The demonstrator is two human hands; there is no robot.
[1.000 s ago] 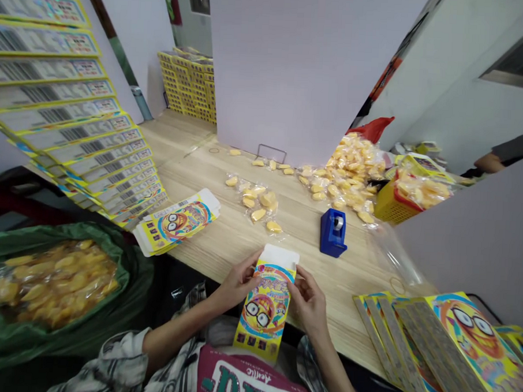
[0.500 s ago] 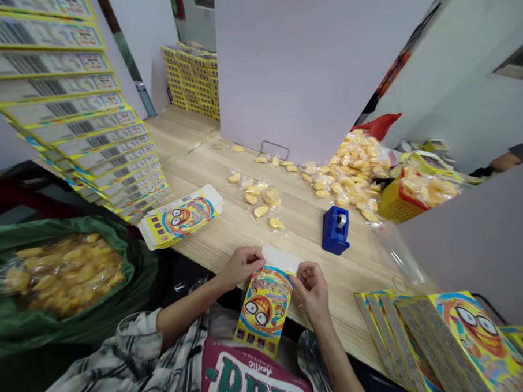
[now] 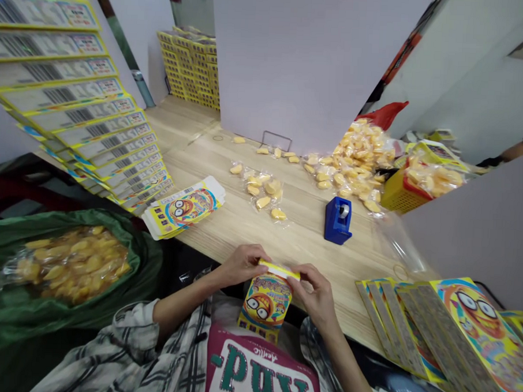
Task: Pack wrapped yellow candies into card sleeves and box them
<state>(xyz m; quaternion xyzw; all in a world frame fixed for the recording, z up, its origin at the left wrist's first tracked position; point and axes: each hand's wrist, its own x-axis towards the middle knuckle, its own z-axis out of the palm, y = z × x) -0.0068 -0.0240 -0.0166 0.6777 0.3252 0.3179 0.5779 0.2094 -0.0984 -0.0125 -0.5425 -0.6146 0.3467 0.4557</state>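
1. In the head view, we held a yellow printed paperboard carton (image 3: pixel 265 300) upright just beyond the edge of the pale wooden table (image 3: pixel 303 232), with its lower end above a maroon-and-white printed panel (image 3: pixel 258 375) on our lap.
2. Our left hand (image 3: pixel 243 266) grasped the carton's upper left end, and our right hand (image 3: pixel 313 291) grasped its upper right end. Both were clenched on the carton, and neither had released it.
3. The narrow yellow top edge (image 3: pixel 279 270) ran between our 2 hands and looked level. We judged that even pressure from both sides suited this step best, because uneven pressure could have skewed the top or creased the board.
4. The nearest loose things lay on the table: a flat stack of unfolded yellow cartons (image 3: pixel 183 207) to the left and a blue plastic tape dispenser (image 3: pixel 338 220) to the right. Clear packets of yellow wedge-shaped snacks (image 3: pixel 262 190) lay beyond our hands.
5. A larger heap of packets (image 3: pixel 358 157) lay farther off, near a yellow plastic basket (image 3: pixel 400 193). A green sack of packed snacks (image 3: pixel 72 263) sat to our left, beside a fanned row of barcoded cartons (image 3: pixel 74 113).
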